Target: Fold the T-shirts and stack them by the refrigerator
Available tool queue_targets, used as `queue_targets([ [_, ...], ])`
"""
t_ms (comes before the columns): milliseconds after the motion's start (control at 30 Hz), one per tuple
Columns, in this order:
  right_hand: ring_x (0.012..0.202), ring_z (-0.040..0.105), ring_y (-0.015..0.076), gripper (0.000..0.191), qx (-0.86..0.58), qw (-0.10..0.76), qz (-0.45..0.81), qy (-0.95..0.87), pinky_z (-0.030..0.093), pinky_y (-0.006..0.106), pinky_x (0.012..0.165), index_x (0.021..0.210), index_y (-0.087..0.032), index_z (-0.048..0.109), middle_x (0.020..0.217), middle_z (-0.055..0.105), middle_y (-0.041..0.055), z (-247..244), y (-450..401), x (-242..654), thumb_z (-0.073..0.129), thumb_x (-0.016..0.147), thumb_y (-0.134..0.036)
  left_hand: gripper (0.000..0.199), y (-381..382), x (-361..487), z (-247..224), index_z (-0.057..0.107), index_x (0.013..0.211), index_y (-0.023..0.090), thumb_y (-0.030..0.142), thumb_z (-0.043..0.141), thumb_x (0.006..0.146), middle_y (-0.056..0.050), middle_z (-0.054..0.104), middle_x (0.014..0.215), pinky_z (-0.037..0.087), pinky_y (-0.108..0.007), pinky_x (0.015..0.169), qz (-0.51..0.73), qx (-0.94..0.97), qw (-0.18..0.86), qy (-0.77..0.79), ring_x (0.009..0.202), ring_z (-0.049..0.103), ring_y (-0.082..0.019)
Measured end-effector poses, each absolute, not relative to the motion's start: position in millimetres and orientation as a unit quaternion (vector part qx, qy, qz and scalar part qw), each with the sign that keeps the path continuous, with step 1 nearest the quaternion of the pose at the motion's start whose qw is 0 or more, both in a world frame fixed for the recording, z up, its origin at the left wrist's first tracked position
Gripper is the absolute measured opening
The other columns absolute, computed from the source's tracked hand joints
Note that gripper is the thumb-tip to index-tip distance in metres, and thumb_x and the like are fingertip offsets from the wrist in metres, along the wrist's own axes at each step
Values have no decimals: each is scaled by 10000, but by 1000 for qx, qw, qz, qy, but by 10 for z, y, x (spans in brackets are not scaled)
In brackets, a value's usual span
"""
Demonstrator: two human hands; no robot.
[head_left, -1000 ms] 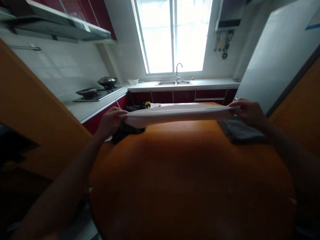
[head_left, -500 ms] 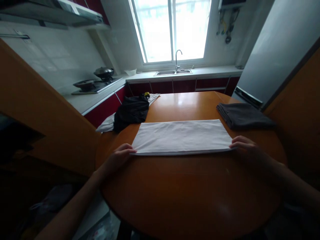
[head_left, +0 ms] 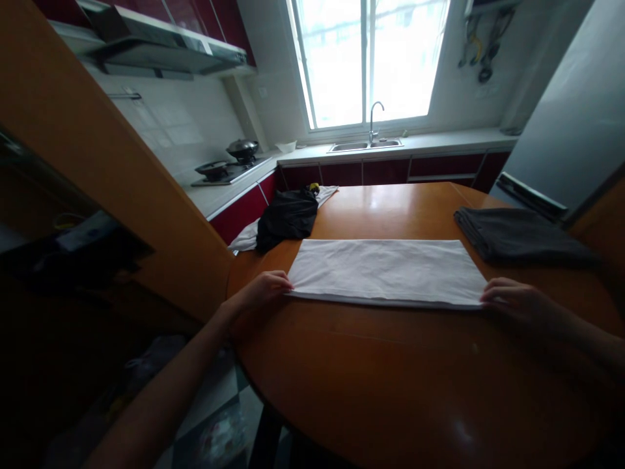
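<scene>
A white cloth (head_left: 385, 270), folded into a long rectangle, lies flat on the brown wooden table (head_left: 390, 371). My left hand (head_left: 271, 285) pinches its near left corner between thumb and fingers. At the near right corner, my right hand (head_left: 508, 296) is closed on the cloth's edge. The near edge runs nearly straight between both hands, with a thin lower layer showing beneath the top one. Slight wrinkles cross its surface.
A folded dark grey cloth (head_left: 522, 236) lies on the table's right side. Black fabric (head_left: 288, 220) with white cloth under it hangs at the far left edge. Beyond are a sink (head_left: 366, 144), a stove with pans (head_left: 243, 150) and a fridge (head_left: 561, 124).
The view has turned left, so everything appears further right. Both hands keep their hold on the white cloth's corners, and the cloth remains in nearly the same place on the table.
</scene>
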State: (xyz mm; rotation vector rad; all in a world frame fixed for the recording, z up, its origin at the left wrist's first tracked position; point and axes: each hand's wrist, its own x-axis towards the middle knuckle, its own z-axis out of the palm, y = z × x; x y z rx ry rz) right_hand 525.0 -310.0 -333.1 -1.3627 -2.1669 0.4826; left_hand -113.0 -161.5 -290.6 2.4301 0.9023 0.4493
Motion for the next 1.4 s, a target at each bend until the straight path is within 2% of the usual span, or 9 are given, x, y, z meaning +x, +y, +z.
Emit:
queue_targets([
  [133,789,687,270,400,-521,274,211,-780,569,380,707,787,-272,756,863,709,100,-3183,-3048,5215,597,889,-624,313,-1485,-1093,-2797,749,859,148,416,612,942,-63,673,839,488,-243,695,164,896,242,334,743,613,-148],
  [333,776,682,260,408,-550,321,148,-757,543,369,722,787,-279,739,851,712,79,-3081,-3036,5249,587,890,-644,315,-1430,-1104,-2707,707,835,146,408,591,964,-55,658,824,480,-247,701,197,900,209,328,744,609,-146],
  [533,803,667,230,381,-548,335,116,-758,531,345,739,831,-233,735,893,701,92,-3128,-3228,5223,600,918,-578,240,-1581,-1225,-2809,738,902,181,343,581,983,-57,674,888,501,-242,732,210,915,155,308,796,633,-149],
  [733,806,672,225,323,-525,350,92,-770,560,345,708,827,-251,746,888,694,83,-3298,-3362,5167,601,931,-520,228,-1723,-1250,-2942,757,925,211,350,583,972,-54,689,910,523,-233,727,225,920,113,302,802,657,-156],
  [900,839,669,234,253,-523,315,66,-790,560,369,738,857,-264,757,918,695,85,-3314,-3412,5140,581,959,-414,215,-1840,-1229,-2986,757,947,222,347,583,966,-59,692,935,538,-256,745,214,921,95,312,837,667,-175],
  [1067,963,675,270,152,-511,288,26,-810,566,417,829,958,-260,750,1052,703,96,-3361,-3423,5135,667,905,-376,168,-1891,-1220,-3069,702,1027,209,334,622,948,-91,655,1133,546,-327,885,196,928,71,310,1029,646,-215],
  [1233,1069,664,265,195,-495,246,-34,-833,531,442,934,1081,-278,723,1130,719,81,-3364,-3408,5129,580,952,-249,197,-1897,-1156,-3042,666,1129,216,286,530,1006,-86,663,1140,538,-364,936,173,942,32,286,1059,635,-220],
  [1400,1070,668,259,253,-468,190,-64,-861,519,436,947,1137,-262,712,1142,734,80,-3322,-3397,5125,541,963,-194,279,-1889,-1119,-2950,657,1208,234,171,480,1001,-87,669,1134,553,-336,906,134,957,28,256,1045,636,-220],
])
